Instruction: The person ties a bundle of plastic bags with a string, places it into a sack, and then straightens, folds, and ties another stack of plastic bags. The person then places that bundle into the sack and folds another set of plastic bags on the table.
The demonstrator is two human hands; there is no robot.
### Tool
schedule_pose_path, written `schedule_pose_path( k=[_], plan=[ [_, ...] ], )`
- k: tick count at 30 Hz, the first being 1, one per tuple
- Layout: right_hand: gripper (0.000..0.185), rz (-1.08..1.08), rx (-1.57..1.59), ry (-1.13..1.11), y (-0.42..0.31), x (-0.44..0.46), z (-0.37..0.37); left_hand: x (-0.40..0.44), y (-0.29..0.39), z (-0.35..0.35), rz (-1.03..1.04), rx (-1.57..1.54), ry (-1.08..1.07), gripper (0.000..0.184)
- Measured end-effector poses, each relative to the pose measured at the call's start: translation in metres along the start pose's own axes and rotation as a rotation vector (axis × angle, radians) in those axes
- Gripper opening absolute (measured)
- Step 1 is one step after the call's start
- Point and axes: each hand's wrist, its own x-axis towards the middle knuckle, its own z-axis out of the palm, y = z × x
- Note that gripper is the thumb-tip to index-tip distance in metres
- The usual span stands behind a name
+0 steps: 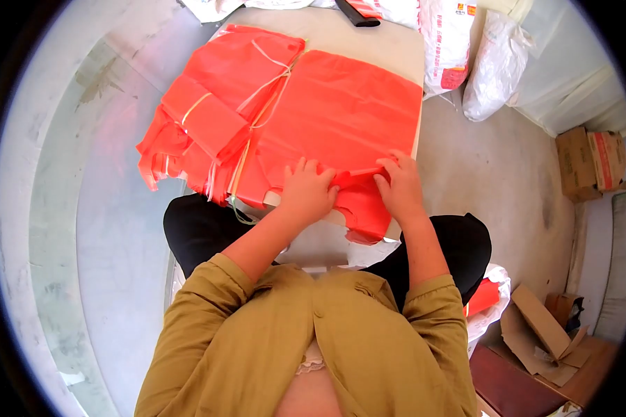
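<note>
A stack of flat red plastic bags (348, 104) lies on a cardboard-coloured board (327, 28) in front of my lap. My left hand (307, 191) rests on the near edge of the stack, its fingers spread on the red plastic. At the near right corner, my right hand (400, 186) pinches a raised fold of the top bag between thumb and fingers. Below this fold, loose crumpled plastic hangs over the board's near edge. Left of the stack lies a folded red bundle (205, 115) with a yellow band, and pale ties (271, 87) run beside it.
White printed sacks (446, 42) and a white plastic bag (494, 69) stand at the back right. A cardboard box (581, 163) sits by the right wall. Flattened cardboard (539, 333) lies at lower right, near a white bag with a red roll (483, 297).
</note>
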Motion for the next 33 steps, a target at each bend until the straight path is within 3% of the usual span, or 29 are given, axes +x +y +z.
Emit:
schedule_pose_path(
  k=[7,10,13,14,17,24,27,33],
  plan=[
    [0.033,0.594,0.545,0.152,0.031,-0.036,-0.012,0.009,-0.006,0.009,-0.027,-0.058,0.000,0.029],
    [0.032,0.692,0.574,-0.037,0.043,-0.055,-0.018,0.008,-0.006,0.008,0.025,-0.056,0.084,0.029],
    [0.033,0.370,0.386,-0.195,0.034,-0.070,-0.019,0.009,-0.009,0.010,0.033,-0.087,0.101,0.028],
    [0.040,0.124,0.302,-0.190,0.036,-0.078,-0.013,0.008,-0.010,0.009,0.030,-0.100,0.087,0.027],
    [0.047,0.006,0.095,-0.275,-0.005,-0.071,-0.028,0.008,-0.010,0.004,0.017,-0.137,0.036,0.026],
    [0.017,0.036,0.102,-0.233,0.006,-0.079,-0.008,0.009,-0.019,0.018,0.052,-0.141,0.030,0.026],
    [0.013,0.016,0.092,-0.222,0.006,-0.074,-0.007,0.010,-0.018,0.018,0.045,-0.147,0.023,0.026],
    [0.012,0.255,0.237,-0.230,-0.003,-0.067,-0.012,0.010,-0.017,0.016,0.022,-0.163,0.008,0.028]
  ],
)
